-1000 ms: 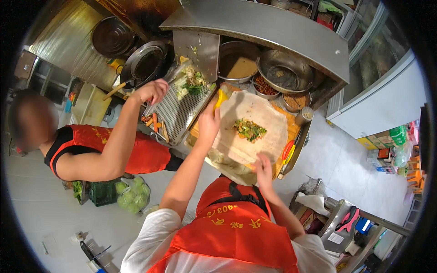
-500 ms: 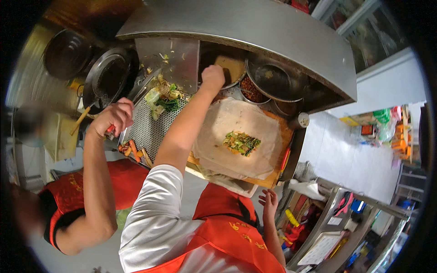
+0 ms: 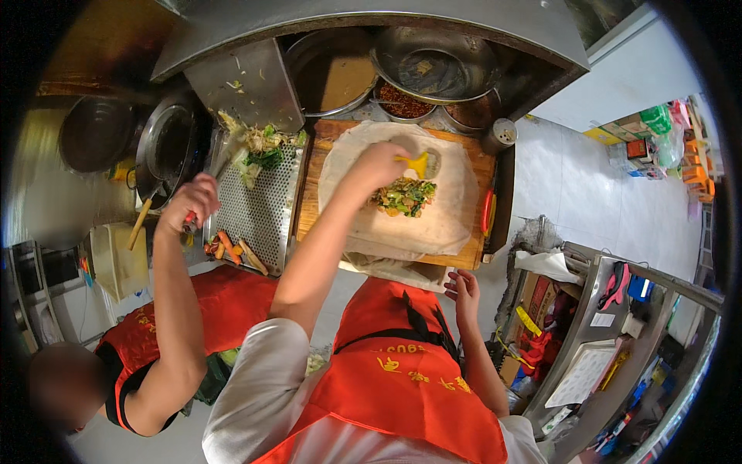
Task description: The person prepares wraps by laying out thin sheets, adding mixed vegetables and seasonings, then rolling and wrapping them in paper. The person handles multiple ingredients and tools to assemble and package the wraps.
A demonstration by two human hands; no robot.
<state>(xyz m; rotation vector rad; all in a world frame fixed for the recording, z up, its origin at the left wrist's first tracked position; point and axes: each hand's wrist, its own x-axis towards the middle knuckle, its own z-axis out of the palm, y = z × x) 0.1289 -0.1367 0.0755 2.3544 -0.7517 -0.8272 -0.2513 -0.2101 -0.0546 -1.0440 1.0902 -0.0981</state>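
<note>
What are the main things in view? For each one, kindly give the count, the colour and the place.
Board: one, brown, centre
Flatbread: one or more, pale, on board
Filling: one heap, green and brown, on flatbread
Tool: one, yellow, over flatbread
Bowls: four, grey, behind board
Jar: one, grey, right of bowls
Tray: one, silver, left of board
Greens: one heap, green, on tray
Sausages, seemingly: several, orange, on tray
Woks: two, dark, far left
Stools: count unclear, orange, far right
Co-worker: one, in red, left
Apron: one, red, on wearer
Left hand: one, bare, gripping tool
Right hand: one, bare, near board
</note>
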